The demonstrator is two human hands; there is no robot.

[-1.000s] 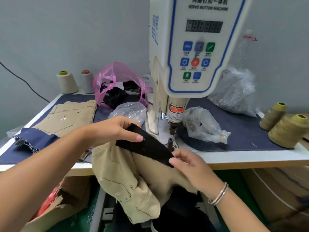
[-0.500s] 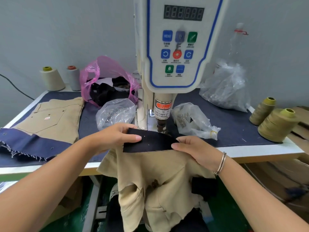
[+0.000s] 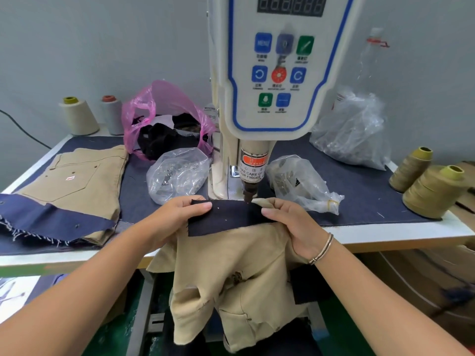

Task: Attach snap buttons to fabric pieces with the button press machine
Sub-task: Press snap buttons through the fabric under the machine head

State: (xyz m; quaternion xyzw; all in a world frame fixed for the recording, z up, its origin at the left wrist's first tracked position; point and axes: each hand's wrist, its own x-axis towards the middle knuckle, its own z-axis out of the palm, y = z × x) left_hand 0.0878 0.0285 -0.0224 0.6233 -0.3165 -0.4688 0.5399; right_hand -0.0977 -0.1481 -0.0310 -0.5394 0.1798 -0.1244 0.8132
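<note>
Both hands are pinching the dark strip [image 3: 226, 217] flat under the press head [image 3: 249, 192], the left hand [image 3: 177, 217] gripping its near-left end, the right hand [image 3: 293, 224] holding its right end with the tan garment [image 3: 231, 278] draping below off the tabletop [image 3: 385, 232].

4 thread cones: 2 at desk's back-left corner [image 3: 78, 115] [image 3: 113, 114], 2 at right edge [image 3: 411, 168] [image 3: 434, 191]. 4 plastic bags: 1 pink [image 3: 164, 109], 3 clear [image 3: 177, 173] [image 3: 300, 183] [image 3: 354, 129].
</note>
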